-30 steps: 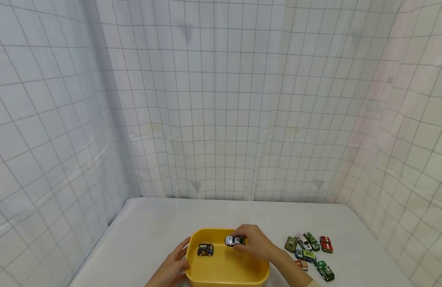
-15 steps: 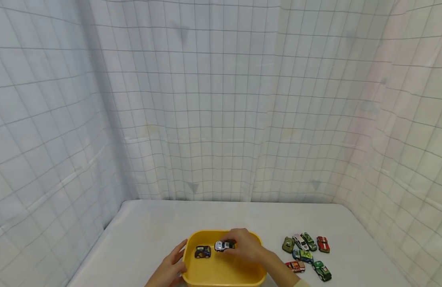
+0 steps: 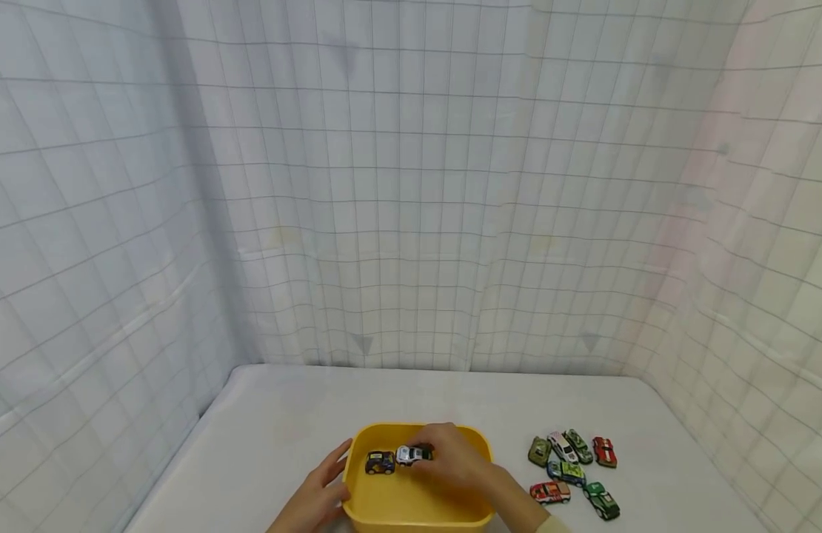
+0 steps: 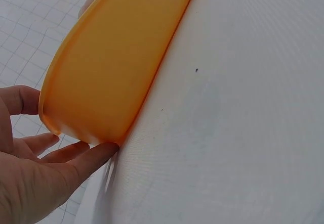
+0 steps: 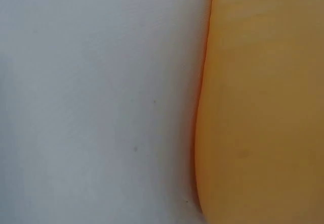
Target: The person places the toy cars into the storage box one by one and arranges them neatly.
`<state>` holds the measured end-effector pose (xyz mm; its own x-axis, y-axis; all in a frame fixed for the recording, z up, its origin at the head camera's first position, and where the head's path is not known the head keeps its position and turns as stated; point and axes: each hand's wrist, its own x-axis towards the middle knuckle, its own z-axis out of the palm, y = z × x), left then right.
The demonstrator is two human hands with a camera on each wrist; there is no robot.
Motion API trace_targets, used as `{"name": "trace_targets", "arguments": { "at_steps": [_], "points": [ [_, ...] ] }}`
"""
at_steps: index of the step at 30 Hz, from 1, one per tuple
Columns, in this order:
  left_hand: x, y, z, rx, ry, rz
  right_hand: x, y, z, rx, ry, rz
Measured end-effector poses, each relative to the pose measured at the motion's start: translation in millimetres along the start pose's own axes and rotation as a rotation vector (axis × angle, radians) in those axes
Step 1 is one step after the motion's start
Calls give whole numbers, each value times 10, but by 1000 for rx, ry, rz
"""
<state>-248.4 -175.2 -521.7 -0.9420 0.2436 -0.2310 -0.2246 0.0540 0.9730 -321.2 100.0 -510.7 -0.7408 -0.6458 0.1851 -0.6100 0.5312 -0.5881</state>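
My right hand [image 3: 451, 457] pinches a silver-white and black toy car [image 3: 411, 454] inside the yellow bin [image 3: 418, 524], low over its floor. A dark toy car with coloured patterns [image 3: 381, 463] lies just left of it. At the bin's left side, my left hand [image 3: 314, 490] rests against the wall with spread fingers. In the left wrist view, the left hand [image 4: 40, 168] touches the rim and outer wall of the orange-looking bin [image 4: 101, 67]. The right wrist view shows the bin's outer wall [image 5: 263, 107] but no fingers.
Right of the bin, several toy cars lie on the white table: a red and orange one [image 3: 550, 492], a green one [image 3: 601, 500], a blue-green one [image 3: 566, 472], an olive one [image 3: 539, 451] and a red one [image 3: 604, 451]. Gridded white curtains [image 3: 411, 222] enclose the table.
My right hand has moved left with the silver-white toy car, bringing it beside the dark one. The left hand stays at the bin's left side. The head view has shifted slightly.
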Motion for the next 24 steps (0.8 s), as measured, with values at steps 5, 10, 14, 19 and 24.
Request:
{"name": "trace_targets", "arguments": {
  "at_steps": [5, 10, 14, 19, 24],
  "points": [
    [20, -14, -9, -10, -7, -3, 38, -22, 46, -81, -15, 11],
    [-6, 12, -12, -19, -8, 5, 64, -33, 86, -213, -5, 33],
    [-33, 48, -14, -19, -10, 26, 93, -47, 95, -295, 2, 38],
    [-32, 43, -20, -18, -14, 20, 92, -50, 113, -318, -9, 46],
    [2, 17, -6, -19, -22, 0, 72, -38, 122, -324, -19, 46]
  ]
}}
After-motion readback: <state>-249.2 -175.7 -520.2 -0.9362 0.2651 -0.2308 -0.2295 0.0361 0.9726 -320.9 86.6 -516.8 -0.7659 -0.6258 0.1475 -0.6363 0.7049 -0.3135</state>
